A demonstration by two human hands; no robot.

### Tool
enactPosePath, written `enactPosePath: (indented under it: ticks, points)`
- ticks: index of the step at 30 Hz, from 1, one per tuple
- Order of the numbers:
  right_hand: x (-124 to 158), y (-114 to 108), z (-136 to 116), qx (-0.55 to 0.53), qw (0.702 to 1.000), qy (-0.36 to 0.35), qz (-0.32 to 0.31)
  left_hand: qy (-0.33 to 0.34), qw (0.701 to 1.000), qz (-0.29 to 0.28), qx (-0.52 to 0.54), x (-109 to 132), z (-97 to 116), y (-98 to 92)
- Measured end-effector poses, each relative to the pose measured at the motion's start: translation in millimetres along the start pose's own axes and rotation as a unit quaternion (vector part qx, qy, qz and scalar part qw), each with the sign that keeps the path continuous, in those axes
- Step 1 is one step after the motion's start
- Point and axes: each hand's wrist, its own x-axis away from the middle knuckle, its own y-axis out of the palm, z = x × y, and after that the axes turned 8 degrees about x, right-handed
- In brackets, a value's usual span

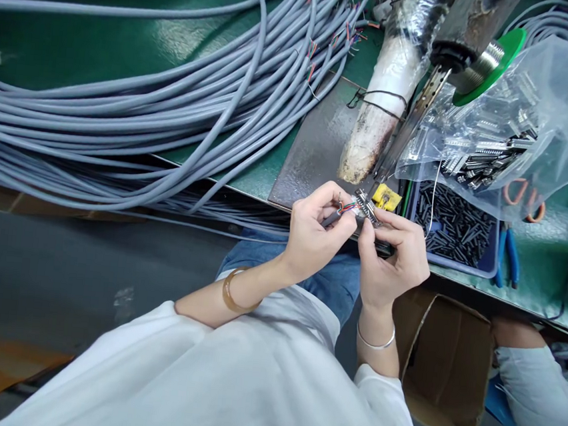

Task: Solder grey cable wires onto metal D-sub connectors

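Centrally, metal connector [366, 206] between curled hands [315, 233] [396, 254], right pinching it, left pinching coloured wires [347, 208].

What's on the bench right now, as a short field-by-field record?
Left hand: left hand pinches coloured wires
Right hand: right hand grips a multi-pin connector beside those wires
Wire joints: too small to tell
Soldering iron: iron points down toward the hands, its tip near a yellow block
Solder: green-flanged spool beside the iron
Cables: grey cables heaped on the picture's left
Parts: clear plastic bag of metal connectors; blue bin of short black tubes
Hand tool: blue-handled pliers, right of the bin
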Motion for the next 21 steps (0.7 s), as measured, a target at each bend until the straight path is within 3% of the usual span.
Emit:
enactPosePath:
  ticks: [10,21]
  points:
    - [-4.3,2.4,-2.3,0.004,1.0,-0.009,0.025,0.026,0.999,0.003,-0.019,-2.7,5.0,3.2]
    - [4.5,-1.6,2.3,0.044,0.998,-0.049,-0.007,0.015,0.999,-0.001,-0.038,0.5,1.2,2.2]
